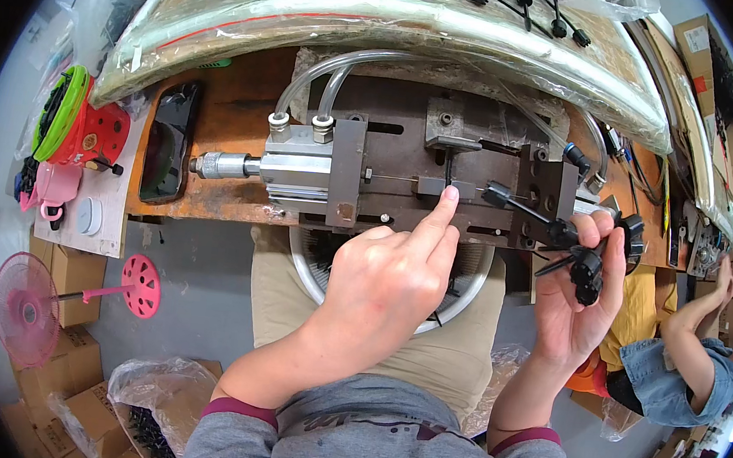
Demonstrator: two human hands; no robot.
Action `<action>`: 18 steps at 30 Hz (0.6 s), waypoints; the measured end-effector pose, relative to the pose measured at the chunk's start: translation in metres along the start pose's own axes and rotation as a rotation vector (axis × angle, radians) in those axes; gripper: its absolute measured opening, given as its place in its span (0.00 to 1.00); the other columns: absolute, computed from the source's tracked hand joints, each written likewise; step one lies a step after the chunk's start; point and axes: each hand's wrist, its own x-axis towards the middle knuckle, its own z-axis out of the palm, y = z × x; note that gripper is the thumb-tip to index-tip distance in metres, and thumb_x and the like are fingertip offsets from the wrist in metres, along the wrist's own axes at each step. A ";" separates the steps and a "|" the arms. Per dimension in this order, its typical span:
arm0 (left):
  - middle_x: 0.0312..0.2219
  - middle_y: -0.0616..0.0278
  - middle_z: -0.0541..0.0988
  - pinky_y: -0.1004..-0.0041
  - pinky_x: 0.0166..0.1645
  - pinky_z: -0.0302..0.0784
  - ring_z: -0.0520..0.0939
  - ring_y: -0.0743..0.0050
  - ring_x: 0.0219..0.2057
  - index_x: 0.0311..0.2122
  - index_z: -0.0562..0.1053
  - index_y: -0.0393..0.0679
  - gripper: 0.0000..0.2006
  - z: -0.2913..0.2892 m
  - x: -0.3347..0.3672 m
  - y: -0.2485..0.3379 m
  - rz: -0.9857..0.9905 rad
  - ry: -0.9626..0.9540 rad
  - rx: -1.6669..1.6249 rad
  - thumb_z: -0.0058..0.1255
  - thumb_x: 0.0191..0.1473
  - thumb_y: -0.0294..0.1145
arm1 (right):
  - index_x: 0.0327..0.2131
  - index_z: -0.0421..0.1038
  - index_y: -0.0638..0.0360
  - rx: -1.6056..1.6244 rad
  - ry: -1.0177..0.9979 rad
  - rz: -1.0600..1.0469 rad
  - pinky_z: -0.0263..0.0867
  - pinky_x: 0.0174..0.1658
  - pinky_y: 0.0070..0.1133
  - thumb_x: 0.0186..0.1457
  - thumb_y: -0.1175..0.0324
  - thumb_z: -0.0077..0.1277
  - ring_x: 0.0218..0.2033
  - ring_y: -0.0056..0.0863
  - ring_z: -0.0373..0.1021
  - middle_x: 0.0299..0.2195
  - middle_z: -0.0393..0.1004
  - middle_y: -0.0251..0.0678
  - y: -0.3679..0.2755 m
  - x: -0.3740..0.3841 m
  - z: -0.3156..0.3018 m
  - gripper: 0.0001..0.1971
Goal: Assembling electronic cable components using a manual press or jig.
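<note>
L hand (384,278) w/ index out, tip pressing the part (446,186) into the jig (442,161). R hand (577,313) grip clamped on spare black parts (586,261), kept near for feeding.

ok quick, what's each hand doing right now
left hand: holds nothing, index fingertip pressed on the small metal block of the jig.
right hand: closed on a bunch of black plastic parts.

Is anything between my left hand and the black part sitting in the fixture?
Nothing visible. The left hand has its index fingertip right at the black part in the fixture. The right hand holds other black parts off to the side.
</note>
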 end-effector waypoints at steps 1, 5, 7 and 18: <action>0.45 0.56 0.81 0.75 0.28 0.75 0.79 0.69 0.20 0.34 0.78 0.38 0.12 -0.001 0.000 0.000 -0.007 -0.006 -0.004 0.64 0.40 0.26 | 0.39 0.57 0.58 0.012 -0.016 0.025 0.58 0.15 0.09 0.69 0.65 0.37 0.24 0.14 0.61 0.35 0.62 0.34 0.001 -0.001 0.000 0.07; 0.45 0.55 0.80 0.77 0.28 0.76 0.80 0.72 0.21 0.37 0.78 0.38 0.13 -0.004 0.000 -0.004 0.000 -0.019 -0.062 0.64 0.42 0.23 | 0.38 0.56 0.57 0.040 -0.014 0.035 0.57 0.14 0.09 0.69 0.66 0.38 0.24 0.13 0.60 0.34 0.61 0.33 0.006 -0.004 0.005 0.07; 0.48 0.52 0.78 0.78 0.31 0.78 0.81 0.75 0.24 0.41 0.77 0.36 0.16 -0.006 0.000 -0.003 -0.177 -0.009 -0.448 0.62 0.44 0.20 | 0.39 0.56 0.58 0.058 -0.047 0.055 0.64 0.20 0.10 0.69 0.66 0.38 0.26 0.16 0.63 0.35 0.61 0.33 0.009 -0.005 0.007 0.07; 0.39 0.43 0.79 0.73 0.38 0.86 0.85 0.62 0.35 0.44 0.76 0.26 0.16 -0.040 -0.009 -0.011 -0.412 -0.073 -1.470 0.59 0.47 0.13 | 0.39 0.58 0.59 0.015 -0.098 0.169 0.76 0.36 0.22 0.68 0.64 0.39 0.32 0.26 0.71 0.34 0.64 0.34 0.016 -0.012 -0.003 0.09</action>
